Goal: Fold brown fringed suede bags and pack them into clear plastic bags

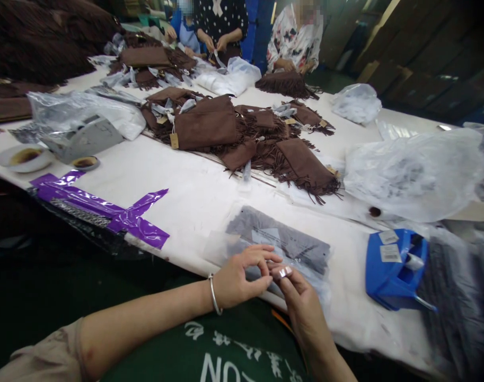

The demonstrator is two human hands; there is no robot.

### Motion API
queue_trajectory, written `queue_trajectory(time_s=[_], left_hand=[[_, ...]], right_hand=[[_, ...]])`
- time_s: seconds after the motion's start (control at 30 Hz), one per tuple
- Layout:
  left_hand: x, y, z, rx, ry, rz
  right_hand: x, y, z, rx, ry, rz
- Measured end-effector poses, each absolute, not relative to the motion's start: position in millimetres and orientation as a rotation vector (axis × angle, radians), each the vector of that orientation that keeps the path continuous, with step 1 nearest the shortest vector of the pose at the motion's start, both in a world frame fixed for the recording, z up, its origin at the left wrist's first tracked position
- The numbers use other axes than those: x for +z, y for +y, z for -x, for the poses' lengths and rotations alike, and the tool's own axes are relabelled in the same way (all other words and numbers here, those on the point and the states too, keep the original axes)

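My right hand [303, 300] pinches a small shiny, pale piece [283, 272] between thumb and fingers; it may be a sticker, but it is too small to tell. Close beside it, my left hand [245, 273] has thumb and forefinger curled together in a pinch, the other fingers stretched forward. Whatever sits in that pinch is hidden. Under and beyond both hands, a clear plastic bag [289, 237] with printed text lies flat on the white table [194, 196], a dark grey folded item inside. A silver bangle [213, 293] circles my left wrist.
A blue tape dispenser [385, 278] stands at right by grey bagged goods [456, 286]. Brown fringed bags [205, 124] with tags are heaped mid-table. Crumpled clear plastic [408, 175] lies right. Purple tape [134, 217] covers the front edge. Co-workers [218, 26] stand across the table.
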State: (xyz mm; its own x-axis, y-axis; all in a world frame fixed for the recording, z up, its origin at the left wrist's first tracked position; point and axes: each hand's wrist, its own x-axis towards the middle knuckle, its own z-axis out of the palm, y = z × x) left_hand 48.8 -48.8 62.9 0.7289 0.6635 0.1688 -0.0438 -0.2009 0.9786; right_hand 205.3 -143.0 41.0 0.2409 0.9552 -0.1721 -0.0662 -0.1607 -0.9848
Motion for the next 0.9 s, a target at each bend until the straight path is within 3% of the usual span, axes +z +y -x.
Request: queue_trajectory(time_s=[0.27, 0.6, 0.9], left_hand=[[40, -22, -15, 0.813, 0.880, -2.253], [-10, 19, 2, 0.783, 1.222, -2.173], [-19, 12, 3, 0.793, 1.219, -2.224]], right_hand=[[30, -116, -203, 0.773, -0.853, 1.613], [35, -64, -199, 0.993, -1.344, 1.667], [-5, -45, -180, 0.305, -1.811, 1.899]])
